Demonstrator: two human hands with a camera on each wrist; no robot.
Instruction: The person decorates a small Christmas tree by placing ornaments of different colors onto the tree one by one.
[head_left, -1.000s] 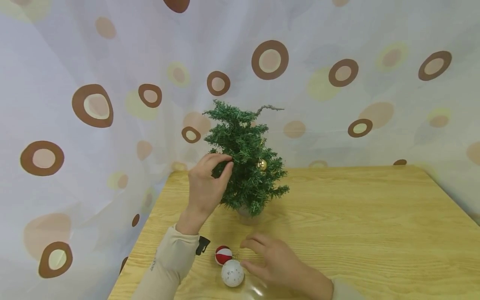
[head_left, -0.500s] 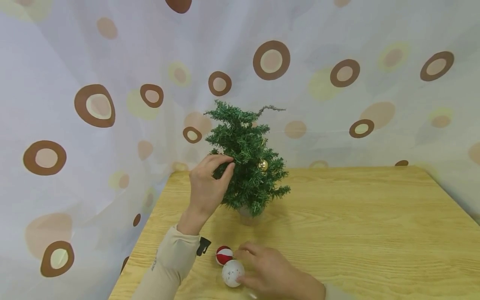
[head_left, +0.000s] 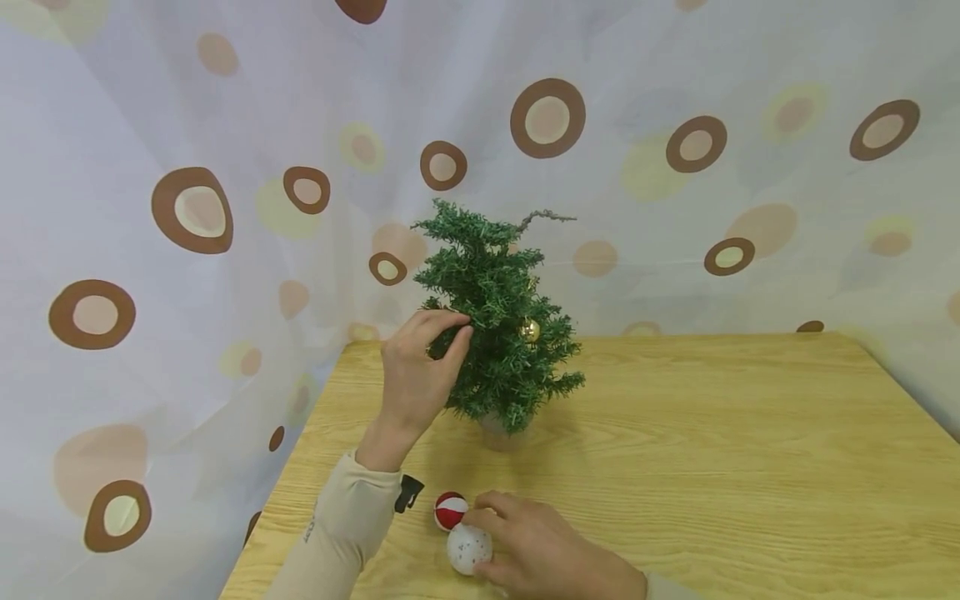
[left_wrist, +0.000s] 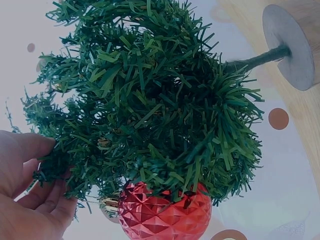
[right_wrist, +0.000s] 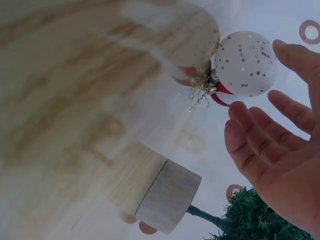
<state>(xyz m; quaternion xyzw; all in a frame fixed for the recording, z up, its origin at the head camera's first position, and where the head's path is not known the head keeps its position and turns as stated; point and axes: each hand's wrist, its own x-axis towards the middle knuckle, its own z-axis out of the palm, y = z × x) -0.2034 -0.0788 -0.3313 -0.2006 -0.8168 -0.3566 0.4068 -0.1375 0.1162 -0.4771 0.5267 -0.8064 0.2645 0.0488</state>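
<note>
From the head camera, the left forearm, in a pale sleeve with a black buckle at the wrist, slants up and forward. The left hand is raised at the left side of a small green tree, wrist bent, index finger arched toward the thumb. The right hand lies low at the near edge, reaching in from the right, fingers around a white speckled ball next to a red-and-white ball. A gold ball hangs in the tree's right side. The table is yellowish wood grain; behind and to the left, a pale curtain carries brown rings and beige spots.

In the left wrist view, the left fingers pinch the tip of a branch, beside a faceted red ball under the greenery.

In the right wrist view, the right fingers are loosely bent and spread beside the white speckled ball, unclenched; whether the tips touch it is hard to judge. The table's glossy surface mirrors the ball, and the tree's cylindrical base stands on it.
</note>
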